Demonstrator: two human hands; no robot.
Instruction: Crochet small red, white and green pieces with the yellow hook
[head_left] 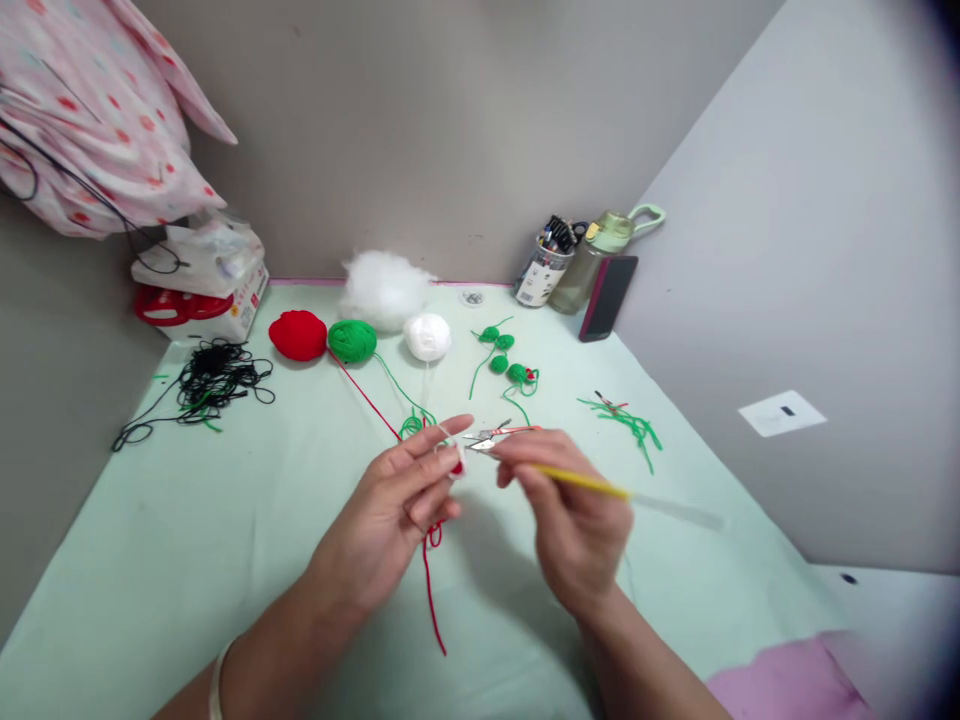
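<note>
My left hand (397,505) pinches a small white and red crochet piece (456,462) between thumb and fingers, forefinger stretched out. Red yarn (429,590) hangs from it down across the table. My right hand (570,520) is closed on a yellow-handled crochet hook (592,484), its tip at the piece. Small scissors (495,435) lie on the pale green tablecloth (225,520) just beyond my fingers. A red yarn ball (298,334), a green yarn ball (352,340) and a white yarn ball (427,336) sit in a row further back.
White stuffing (384,288) lies by the wall. Small green crochet pieces (504,358) and green yarn scraps (628,420) are right of centre. Tangled black cord (214,378) lies left. A tissue box (217,295), pen cup (543,272), bottle (592,258) and phone (607,297) stand at the back.
</note>
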